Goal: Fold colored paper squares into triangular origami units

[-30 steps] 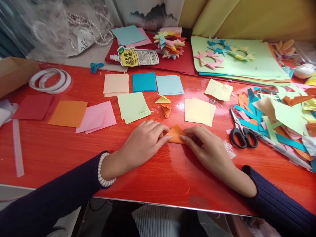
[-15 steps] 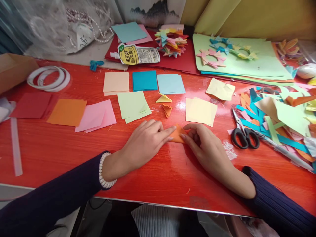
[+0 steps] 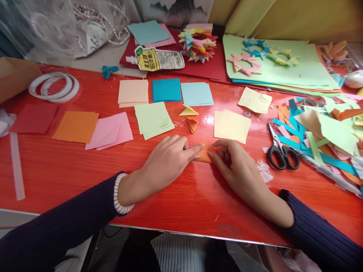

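Note:
A small folded piece of orange paper (image 3: pixel 204 154) lies on the red table between my hands. My left hand (image 3: pixel 168 158) presses its left end with the fingertips. On the paper's right end, my right hand (image 3: pixel 234 162) pinches with thumb and bent fingers. Just beyond are a small yellow folded piece (image 3: pixel 188 110) and an orange folded piece (image 3: pixel 192 124). Beside them, light green square sheets (image 3: pixel 154 119) lie to the left and pale yellow sheets (image 3: pixel 231 126) to the right. The fingers partly cover the orange paper.
Scissors (image 3: pixel 280 151) with black handles lie at the right, beside a heap of paper scraps (image 3: pixel 320 132). Pink (image 3: pixel 110 132), orange (image 3: pixel 76 126) and red sheets (image 3: pixel 34 119) are at the left, near tape rolls (image 3: pixel 74 88). A drink pouch (image 3: pixel 160 59) and folded paper rings (image 3: pixel 245 63) lie behind.
The camera view has shifted slightly. Both hands stay on the orange paper with almost the same grip.

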A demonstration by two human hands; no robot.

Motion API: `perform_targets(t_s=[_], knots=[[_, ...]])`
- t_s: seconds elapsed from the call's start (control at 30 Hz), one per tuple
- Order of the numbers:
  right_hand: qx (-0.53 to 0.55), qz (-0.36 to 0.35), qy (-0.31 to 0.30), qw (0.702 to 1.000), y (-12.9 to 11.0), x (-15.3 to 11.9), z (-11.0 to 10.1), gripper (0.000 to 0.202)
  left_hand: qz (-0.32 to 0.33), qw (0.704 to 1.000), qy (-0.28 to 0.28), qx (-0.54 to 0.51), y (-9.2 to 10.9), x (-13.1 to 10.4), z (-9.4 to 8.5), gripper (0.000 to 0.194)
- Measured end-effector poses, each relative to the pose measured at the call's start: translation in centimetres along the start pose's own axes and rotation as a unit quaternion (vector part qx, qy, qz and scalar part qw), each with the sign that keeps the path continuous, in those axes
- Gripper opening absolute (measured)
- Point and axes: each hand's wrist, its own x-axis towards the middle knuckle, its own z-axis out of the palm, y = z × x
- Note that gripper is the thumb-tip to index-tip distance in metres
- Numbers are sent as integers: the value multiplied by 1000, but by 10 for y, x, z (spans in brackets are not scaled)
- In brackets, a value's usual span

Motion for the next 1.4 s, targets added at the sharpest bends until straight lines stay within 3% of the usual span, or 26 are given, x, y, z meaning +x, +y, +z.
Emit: perform_targets(t_s=[0.07,0.17,0.27,0.33,0.6,0.97,1.13,1.23,1.33,1.4], knots=[[-30,-31,39,998,0,-2,-2,23,2,1000,-2,6,0,0,0,34],[-85,-140,83,983,-2,-5,-10,23,4,1000,-5,13,0,0,-1,34],[-100,-248,67,961,-5,-10,-17,26,2,1000,-14,14,1,1,-2,35],[-97,-271,45,957,-6,-14,-18,31,0,1000,-20,15,2,1,-3,36],[-105,-263,-16,959,-4,-22,-11,33,0,1000,-17,8,2,1,-2,36],[-96,-265,-34,959,-3,-21,-12,30,12,1000,-13,-5,-1,1,-5,35],[-93,-263,-45,959,1,-20,-12,33,-20,990,77,-116,-13,4,-14,27],[-92,-265,-39,959,1,-20,-13,33,57,988,68,-129,-16,4,-15,31],[-96,-268,-36,958,0,-20,-13,32,167,982,26,-87,-16,1,-13,35],[-99,-267,-39,958,-2,-19,-13,32,206,977,14,-55,-17,-1,-12,34]])
